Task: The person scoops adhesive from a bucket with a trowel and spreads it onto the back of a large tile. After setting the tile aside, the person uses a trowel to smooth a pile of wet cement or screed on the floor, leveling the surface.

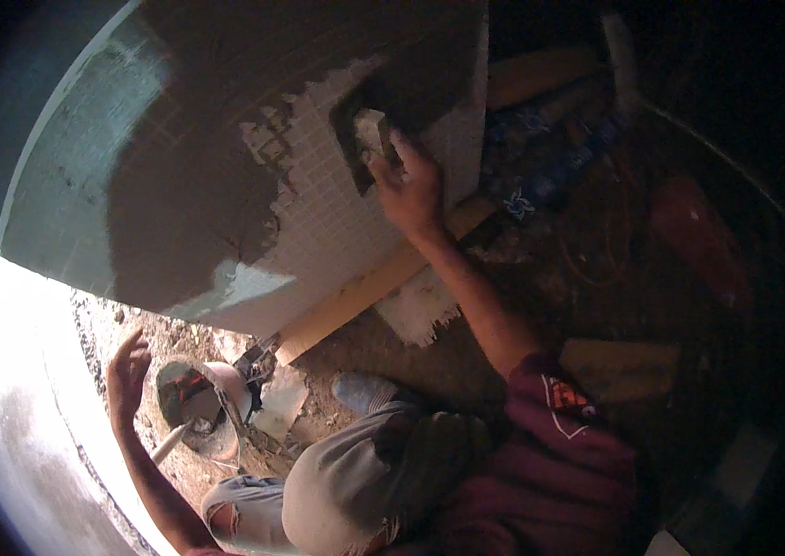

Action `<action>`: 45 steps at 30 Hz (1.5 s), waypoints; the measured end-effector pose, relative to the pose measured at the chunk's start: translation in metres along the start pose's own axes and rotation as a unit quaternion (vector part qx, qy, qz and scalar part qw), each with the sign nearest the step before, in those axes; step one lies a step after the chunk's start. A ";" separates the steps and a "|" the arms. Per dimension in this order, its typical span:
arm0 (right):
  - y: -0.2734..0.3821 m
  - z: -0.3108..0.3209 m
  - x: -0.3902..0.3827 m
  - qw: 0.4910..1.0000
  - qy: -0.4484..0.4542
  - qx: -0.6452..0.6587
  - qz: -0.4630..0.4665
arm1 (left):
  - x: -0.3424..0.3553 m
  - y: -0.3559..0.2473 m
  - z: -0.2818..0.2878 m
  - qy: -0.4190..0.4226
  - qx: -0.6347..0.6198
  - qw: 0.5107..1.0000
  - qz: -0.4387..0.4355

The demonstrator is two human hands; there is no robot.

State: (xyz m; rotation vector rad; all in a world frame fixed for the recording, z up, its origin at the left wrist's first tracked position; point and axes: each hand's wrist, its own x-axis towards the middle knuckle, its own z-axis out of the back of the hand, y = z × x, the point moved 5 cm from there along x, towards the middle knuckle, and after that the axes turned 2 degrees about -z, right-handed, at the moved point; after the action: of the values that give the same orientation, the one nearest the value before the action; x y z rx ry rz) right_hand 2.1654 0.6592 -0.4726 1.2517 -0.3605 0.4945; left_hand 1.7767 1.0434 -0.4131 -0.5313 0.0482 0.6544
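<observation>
Right grip (411, 190) up at twelve o'clock, closed round pale handle (370, 128) of dark float (348, 153), against gridded panel (328, 199); some fingers hidden. Grey mortar (198, 185) spreads toward eleven, its upper reach sunk in shadow. Left grip (128, 371) out at eight, half-curled, nothing seen in it, near bucket (233, 387), contents hard to read. Red shape (700, 236) at three, too dark to name.

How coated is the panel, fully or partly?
Partly: the grey coat stops at a ragged edge on the panel, leaving pale grid bare near your right hand.
</observation>
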 end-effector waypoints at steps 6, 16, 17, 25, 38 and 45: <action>0.064 -0.056 -0.027 0.998 -0.044 0.035 0.005 | 0.016 -0.054 -0.024 0.038 -0.022 0.998 -0.038; 0.040 -0.036 0.011 0.984 -0.101 -0.146 0.007 | -0.082 -0.004 0.047 -0.049 -0.022 0.997 0.057; 0.020 -0.021 0.020 0.980 -0.139 -0.143 0.001 | -0.102 0.017 0.057 -0.077 -0.041 0.994 0.067; -0.135 0.042 0.008 0.947 -0.208 -0.130 -0.205 | -0.167 0.117 0.049 -0.084 -0.117 0.976 0.161; 0.106 -0.076 -0.028 0.997 0.008 -0.014 0.079 | -0.131 0.042 0.065 -0.098 -0.091 0.983 0.122; 0.129 -0.083 -0.079 0.988 0.050 0.101 0.101 | -0.081 -0.002 0.054 -0.023 -0.066 0.997 0.022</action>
State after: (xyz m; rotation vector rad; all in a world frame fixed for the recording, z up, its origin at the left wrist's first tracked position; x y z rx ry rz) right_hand 2.0283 0.7566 -0.4327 1.3875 -0.3600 0.7811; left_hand 1.7071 1.0225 -0.3488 -0.6438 -0.0269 0.7150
